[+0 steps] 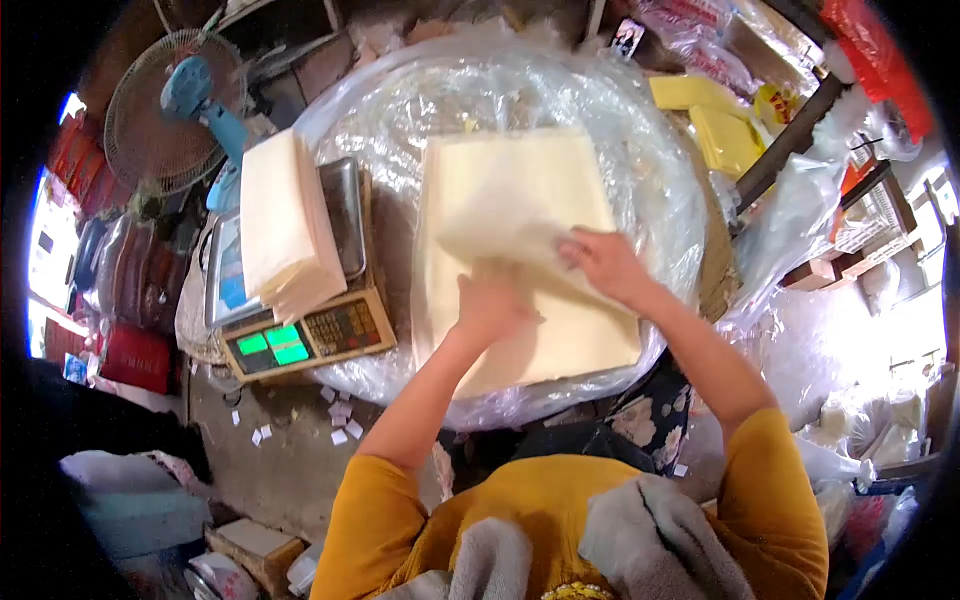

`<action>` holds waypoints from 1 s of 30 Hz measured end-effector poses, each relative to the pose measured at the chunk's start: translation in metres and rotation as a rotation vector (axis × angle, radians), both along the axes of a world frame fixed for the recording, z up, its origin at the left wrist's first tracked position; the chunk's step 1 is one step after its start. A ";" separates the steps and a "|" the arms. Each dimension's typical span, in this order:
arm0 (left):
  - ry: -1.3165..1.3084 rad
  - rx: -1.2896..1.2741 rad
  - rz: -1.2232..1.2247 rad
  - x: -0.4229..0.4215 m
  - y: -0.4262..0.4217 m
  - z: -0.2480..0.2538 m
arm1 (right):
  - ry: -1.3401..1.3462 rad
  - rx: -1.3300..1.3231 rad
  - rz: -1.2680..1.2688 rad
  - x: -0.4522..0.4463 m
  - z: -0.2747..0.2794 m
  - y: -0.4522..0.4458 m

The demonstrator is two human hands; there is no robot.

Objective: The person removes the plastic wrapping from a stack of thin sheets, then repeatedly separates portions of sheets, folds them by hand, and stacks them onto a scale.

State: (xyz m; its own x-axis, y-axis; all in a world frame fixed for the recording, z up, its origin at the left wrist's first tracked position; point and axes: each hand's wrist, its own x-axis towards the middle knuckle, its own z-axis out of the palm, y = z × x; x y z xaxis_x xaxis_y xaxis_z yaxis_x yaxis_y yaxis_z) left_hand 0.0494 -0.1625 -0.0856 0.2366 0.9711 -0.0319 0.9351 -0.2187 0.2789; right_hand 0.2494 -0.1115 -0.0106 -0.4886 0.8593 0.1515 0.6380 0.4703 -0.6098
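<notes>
A broad cream paper sheet lies on the round, plastic-covered table in front of me. My right hand pinches the edge of a thin, pale sheet, which is lifted and curls over the cream paper. Below that raised edge, my left hand rests on the paper, thumb apart from the fingers; its fingertips are blurred and partly hidden by the sheet. To the left, a thick pile of folded cream paper lies on the metal tray of a digital scale with green lit displays.
Crinkled clear plastic covers the round table. A blue fan stands behind the scale. Yellow packets lie at the back right, near a phone. Small paper scraps litter the floor. Clear plastic bags hang at right.
</notes>
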 end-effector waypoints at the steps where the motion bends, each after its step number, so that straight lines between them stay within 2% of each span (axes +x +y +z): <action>1: -0.011 0.117 0.050 0.005 0.003 0.002 | -0.031 0.002 0.022 -0.003 0.003 -0.004; 2: 0.007 -0.015 0.034 0.005 0.010 -0.002 | 0.002 0.000 0.060 -0.005 0.004 -0.004; 3: 0.003 -0.034 0.039 0.007 0.014 -0.005 | 0.038 -0.005 0.098 -0.005 0.005 -0.003; 6: 0.059 -0.119 0.037 0.008 0.017 -0.003 | -0.079 0.119 0.145 0.000 0.040 0.022; 8: 0.119 -0.179 0.034 0.009 0.022 0.001 | -0.115 0.400 -0.018 0.012 0.097 0.058; 9: 0.147 -0.210 0.035 0.010 0.023 0.005 | -0.047 0.513 -0.132 0.016 0.139 0.057; 10: 0.088 -0.207 0.039 0.009 0.021 0.009 | 0.096 0.695 -0.070 0.028 0.168 0.064; 11: 0.100 -0.201 0.046 0.010 0.022 0.006 | 0.083 0.786 -0.168 0.033 0.194 0.056; 12: 0.111 -0.193 0.052 0.010 0.023 -0.001 | 0.022 0.789 -0.290 0.040 0.215 0.045; 13: 0.121 -0.182 0.057 0.011 0.025 -0.003 | 0.155 0.828 -0.241 0.041 0.227 0.034; 15: 0.115 -0.221 0.060 0.012 0.025 0.006 | 0.173 0.790 -0.240 0.042 0.240 0.004; 17: 0.109 -0.213 0.059 0.012 0.023 0.011 | 0.076 0.974 0.052 0.051 0.211 -0.004; 19: 0.098 -0.152 0.055 0.011 0.015 0.012 | 0.094 0.785 0.236 0.040 0.175 -0.032; 20: 0.081 0.044 0.024 0.001 0.017 -0.021 | 0.083 0.703 0.284 0.033 0.155 -0.048; 21: 0.065 0.240 -0.008 -0.017 0.028 -0.081 | -0.072 0.755 0.237 0.031 0.120 -0.056; 22: 0.049 0.437 -0.042 -0.026 0.032 -0.113 | -0.060 0.721 0.242 0.028 0.092 -0.063; 23: -0.172 0.416 0.005 -0.027 0.022 -0.105 | -0.109 0.687 0.262 0.031 0.061 -0.070; 25: -0.614 0.362 0.107 -0.028 -0.013 -0.053 | -0.102 0.536 0.275 0.034 0.007 -0.084; 26: -0.836 0.329 0.158 -0.029 -0.028 -0.029 | -0.208 0.516 0.264 0.035 0.002 -0.093; 28: -0.363 0.546 -0.098 -0.045 -0.041 -0.022 | -0.416 0.518 0.207 0.044 -0.020 -0.096; 30: -0.571 0.311 -0.036 -0.066 -0.044 -0.046 | -0.624 0.571 0.123 0.081 -0.065 -0.083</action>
